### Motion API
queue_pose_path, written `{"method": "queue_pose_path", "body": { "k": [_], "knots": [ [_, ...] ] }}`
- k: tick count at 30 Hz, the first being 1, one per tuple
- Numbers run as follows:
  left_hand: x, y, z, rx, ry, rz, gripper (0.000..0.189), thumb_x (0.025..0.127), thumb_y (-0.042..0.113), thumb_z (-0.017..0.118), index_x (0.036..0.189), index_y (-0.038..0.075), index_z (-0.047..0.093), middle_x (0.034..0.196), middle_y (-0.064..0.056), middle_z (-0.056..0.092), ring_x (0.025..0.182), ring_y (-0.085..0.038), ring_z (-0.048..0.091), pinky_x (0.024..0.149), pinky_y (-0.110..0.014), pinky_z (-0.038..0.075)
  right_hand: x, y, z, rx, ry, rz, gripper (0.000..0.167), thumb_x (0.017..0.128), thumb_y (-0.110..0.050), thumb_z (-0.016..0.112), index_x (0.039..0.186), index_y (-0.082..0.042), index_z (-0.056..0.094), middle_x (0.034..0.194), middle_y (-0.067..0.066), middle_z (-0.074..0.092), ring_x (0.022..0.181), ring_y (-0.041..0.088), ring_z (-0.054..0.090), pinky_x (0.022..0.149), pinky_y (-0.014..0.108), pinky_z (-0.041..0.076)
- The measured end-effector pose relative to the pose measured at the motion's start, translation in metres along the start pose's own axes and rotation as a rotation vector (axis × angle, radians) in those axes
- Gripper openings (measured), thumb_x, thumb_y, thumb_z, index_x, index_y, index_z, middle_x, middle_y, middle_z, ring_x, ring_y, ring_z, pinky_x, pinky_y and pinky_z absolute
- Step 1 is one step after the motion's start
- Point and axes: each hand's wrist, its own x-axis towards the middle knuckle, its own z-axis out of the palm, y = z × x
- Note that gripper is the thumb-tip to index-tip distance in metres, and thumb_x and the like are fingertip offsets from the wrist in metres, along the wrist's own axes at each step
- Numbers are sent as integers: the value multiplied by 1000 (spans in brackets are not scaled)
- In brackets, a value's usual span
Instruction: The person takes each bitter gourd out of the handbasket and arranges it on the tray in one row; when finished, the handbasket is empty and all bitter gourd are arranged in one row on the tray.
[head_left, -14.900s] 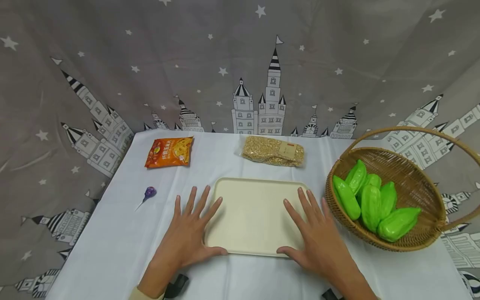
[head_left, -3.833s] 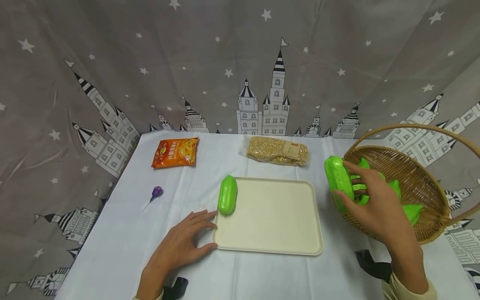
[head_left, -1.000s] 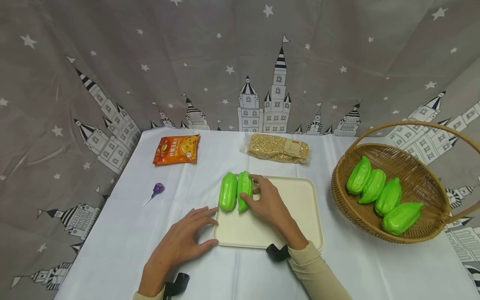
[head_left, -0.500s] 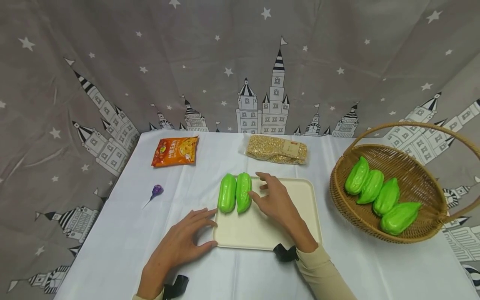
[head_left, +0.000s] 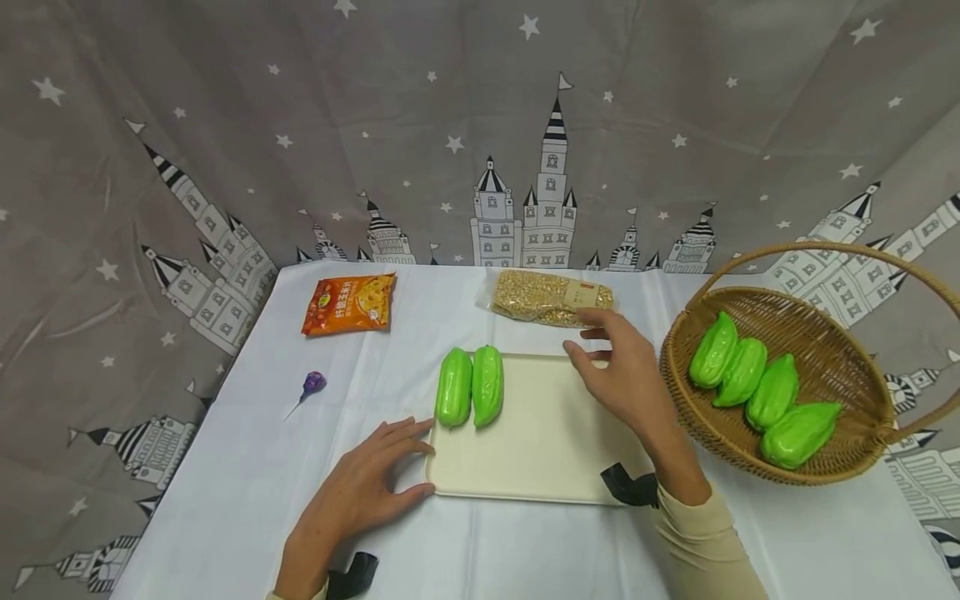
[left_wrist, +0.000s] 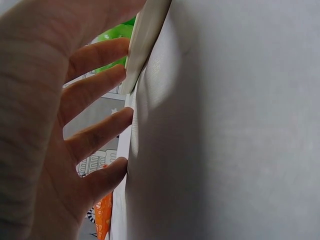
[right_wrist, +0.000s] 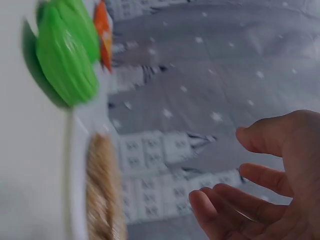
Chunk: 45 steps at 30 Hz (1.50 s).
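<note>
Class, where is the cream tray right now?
In the head view, the cream tray lies on the white cloth, between the left hand at its left edge and the wicker basket to its right.

Pair of long green ridged vegetables [head_left: 487,387]: glossy, smooth plastic look, bright highlights along the skins
Four plump green ridged vegetables [head_left: 776,393]: same glossy plastic look
Cream rectangular plastic-looking tray [head_left: 540,454]: smooth, matt
Round brown wicker basket [head_left: 836,358]: woven, rough-textured
Orange rectangular film packet [head_left: 348,304]: shiny, crinkled
Clear plastic bag of tan grains [head_left: 528,296]: glossy film, pale paper-like label
Purple-headed lollipop [head_left: 314,383]: seemingly shiny wrapper, too small for certainty
White cloth-covered counter [head_left: 517,550]: matt, creased
Grey castle-print backdrop [head_left: 337,108]: cloth, softly rippled
Beige sleeve [head_left: 708,542]: matt cloth
</note>
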Motion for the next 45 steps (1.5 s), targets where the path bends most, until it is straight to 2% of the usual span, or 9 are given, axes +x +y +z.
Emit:
{"method": "queue_pose_path", "body": {
  "k": [10, 13, 17, 23, 26, 29, 32, 36, 45],
  "knots": [
    [-1, 0, 1, 5, 15, 19, 41, 86, 47, 90, 118, 24, 77, 154, 5, 63, 145, -29, 57, 125, -55, 42, -4, 15, -67, -128, 97, 89, 43, 105, -24, 71, 140, -2, 61, 136, 19, 69, 118, 39, 72, 96, 58, 64],
    [-1, 0, 1, 7, 22, 28, 41, 86, 46, 90, 118, 24, 77, 154, 5, 63, 144, -29, 58, 125, -55, 43, -8, 25, -81, -159, 125, 111, 43, 105, -28, 70, 139, -3, 62, 133, 17, 71, 115, 36, 72, 92, 32, 65],
    [-1, -1, 2, 15, 36, 42, 42, 84, 46, 91, 117, 24, 77, 154, 6, 63, 143, -29, 59, 124, -54, 44, -9, 40, -95, -190, 153, 85, 41, 105, -24, 70, 138, -1, 62, 127, 20, 73, 112, 38, 72, 79, -1, 46],
    [-1, -2, 2, 15, 37, 43, 41, 84, 46, 91, 117, 25, 77, 154, 6, 63, 143, -28, 59, 123, -55, 45, -8, 59, -111, -199, 144, 100, 44, 106, -26, 69, 141, -1, 60, 128, 24, 70, 118, 44, 69, 78, -4, 41],
    [-1, -2, 2, 10, 25, 32, 41, 86, 47, 90, 117, 25, 77, 154, 7, 62, 144, -28, 58, 124, -56, 44, -7, 65, -119, -218, 124, 118, 45, 107, -28, 67, 143, -2, 60, 132, 24, 69, 122, 44, 67, 82, 3, 48],
    [-1, -1, 1, 8, 17, 22, 40, 86, 46, 90, 118, 25, 77, 154, 7, 62, 145, -28, 58, 124, -55, 44, -4, 68, -128, -249, 96, 137, 48, 108, -31, 65, 146, -3, 59, 135, 26, 68, 123, 46, 66, 91, 30, 60],
    [-2, -2, 1, 8, 20, 24, 40, 86, 44, 90, 118, 25, 77, 155, 7, 62, 145, -28, 58, 124, -55, 43, -1, 69, -136, -275, 62, 159, 51, 109, -35, 63, 148, -3, 58, 137, 30, 67, 120, 51, 67, 93, 61, 58],
    [-2, -2, 1, 8, 32, 35, 40, 85, 42, 91, 118, 24, 77, 155, 7, 62, 144, -28, 58, 124, -54, 43, 4, 75, -148, -305, 12, 164, 51, 110, -33, 61, 148, 0, 57, 138, 34, 64, 117, 57, 66, 93, 70, 54],
    [-1, -2, 0, 14, 20, 34, 39, 86, 43, 90, 118, 25, 77, 155, 7, 61, 145, -28, 57, 124, -54, 43, 14, 113, -157, -404, -208, 216, 63, 109, -31, 63, 150, 12, 44, 137, 44, 59, 123, 63, 60, 101, 77, 49]
  ]
}}
